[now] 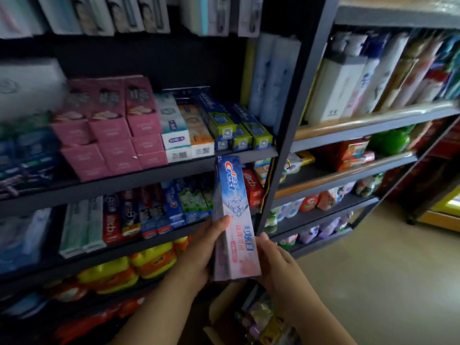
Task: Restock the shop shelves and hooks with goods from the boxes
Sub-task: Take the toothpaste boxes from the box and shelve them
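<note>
At the bottom edge an open cardboard box (224, 317) sits low below the arms, with blurred packets (263, 319) inside. Above it, both hands hold a Crest toothpaste carton (235, 220) upright, tilted slightly, with its logo end at the top. The left hand (199, 252) grips the carton's left side; its thumb lies on the front face and the fingers curl round behind, out of sight. The right hand (276, 262) holds the lower right edge, its thumb on the carton and its fingers curled behind it.

The carton's top end stands in front of the edge of the dark shelf (124, 181) that carries the pink boxes (112, 128). To the right of the pink ones stand white and orange cartons (186, 130), then blue-and-green cartons (234, 125). On the shelf below, a row of upright toothpaste cartons (139, 215) stands behind the held one, with red cartons (252, 188) just beside its upper right. Lower still are yellow bottles (139, 265).

Beyond the dark upright post (293, 115), a second rack (361, 125) holds tall white and blue packs (361, 80) on top, with small coloured packets (346, 155) further down. The floor (385, 282) is beige.
</note>
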Motion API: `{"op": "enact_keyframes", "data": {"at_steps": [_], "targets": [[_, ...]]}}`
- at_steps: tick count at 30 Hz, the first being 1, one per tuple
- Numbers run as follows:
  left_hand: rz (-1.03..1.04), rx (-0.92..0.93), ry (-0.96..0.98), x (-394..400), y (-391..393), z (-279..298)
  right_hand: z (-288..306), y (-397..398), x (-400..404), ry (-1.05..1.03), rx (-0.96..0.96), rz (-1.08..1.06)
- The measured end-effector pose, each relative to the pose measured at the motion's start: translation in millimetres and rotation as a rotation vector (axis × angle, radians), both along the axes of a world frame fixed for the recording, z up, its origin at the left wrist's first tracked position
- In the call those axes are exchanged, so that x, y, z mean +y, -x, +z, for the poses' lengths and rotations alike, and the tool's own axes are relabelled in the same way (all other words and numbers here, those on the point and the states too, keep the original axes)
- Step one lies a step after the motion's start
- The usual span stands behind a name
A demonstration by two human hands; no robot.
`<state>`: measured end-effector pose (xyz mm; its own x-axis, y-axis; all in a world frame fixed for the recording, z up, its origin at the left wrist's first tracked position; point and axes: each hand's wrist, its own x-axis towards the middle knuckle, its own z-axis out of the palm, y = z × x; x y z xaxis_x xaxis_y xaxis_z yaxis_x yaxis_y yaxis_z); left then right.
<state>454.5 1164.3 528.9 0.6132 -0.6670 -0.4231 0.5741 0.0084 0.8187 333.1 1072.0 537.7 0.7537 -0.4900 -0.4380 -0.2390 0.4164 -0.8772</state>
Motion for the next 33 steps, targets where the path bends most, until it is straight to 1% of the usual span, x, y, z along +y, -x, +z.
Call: {"op": "enact_keyframes", "data": {"at_steps": [2, 5, 12, 14, 16, 18, 22, 24, 30, 33], "targets": [[0.025, -0.008, 0.010, 10.5, -1.5, 8.4, 6.7, -3.2, 3.9, -0.039, -0.011, 0.015], [0.057, -0.020, 0.014, 24.9, 0.0, 20.2, 15.8, -3.2, 10.8, -0.035, -0.012, 0.089], [0.110, -0.007, 0.082, 55.7, 7.3, 33.9, 54.0, 1.7, 39.4, 0.221, 0.008, 0.391], [0.106, 0.009, 0.104, 66.4, 9.8, 32.8, 59.5, 2.7, 43.8, 0.253, -0.007, 0.402], [0.123, -0.017, 0.103, 74.7, 12.3, 33.1, 62.7, 4.3, 48.4, 0.276, -0.016, 0.422], [0.175, -0.065, 0.068, 81.9, 13.8, 36.2, 64.5, 4.2, 54.1, 0.264, -0.028, 0.434], [0.263, -0.022, 0.064, 97.4, 18.5, 40.0, 65.6, 1.0, 63.3, 0.200, -0.031, 0.472], [0.335, -0.055, 0.043, 108.5, 18.8, 39.6, 66.9, -2.8, 69.1, 0.165, -0.026, 0.502], [0.543, -0.136, -0.001, 161.0, 23.5, 45.9, 66.7, -21.4, 100.5, 0.208, -0.027, 0.634], [0.621, -0.122, -0.012, 188.1, 20.3, 45.8, 69.3, -31.6, 121.6, 0.197, -0.062, 0.688]]}}
